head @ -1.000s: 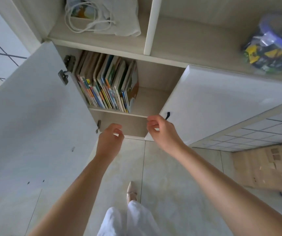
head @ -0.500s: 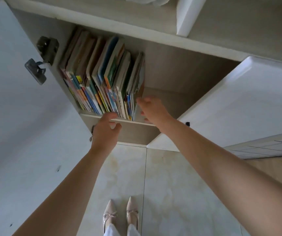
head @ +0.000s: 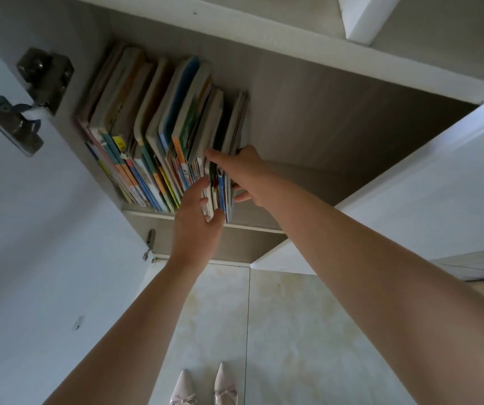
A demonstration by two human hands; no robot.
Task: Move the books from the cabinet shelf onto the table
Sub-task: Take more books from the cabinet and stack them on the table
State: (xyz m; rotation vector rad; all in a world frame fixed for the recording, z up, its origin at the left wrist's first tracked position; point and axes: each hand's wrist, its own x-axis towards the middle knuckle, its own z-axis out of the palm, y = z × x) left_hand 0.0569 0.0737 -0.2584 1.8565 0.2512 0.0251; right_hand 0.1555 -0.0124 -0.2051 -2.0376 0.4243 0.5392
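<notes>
Both hands reach into the open cabinet and close on the rightmost few books (head: 220, 182) of the row standing on the shelf (head: 252, 226). The right hand (head: 243, 173) forms a grip around that small bundle: its thumb presses the near left face while the fingers wrap the far right side. The left hand (head: 197, 226) sits just below and to the left of that grip, its fingers curled against the lower front edges of the same books, touching them. To the left of the grip, the remaining books (head: 147, 127) stand packed together and leaning, reaching the cabinet's left wall. Farther left hangs the open left door (head: 24, 229) with its metal hinge (head: 30, 97); to the right of the grip the shelf is bare, and the right door (head: 410, 200) stands open beyond it.
</notes>
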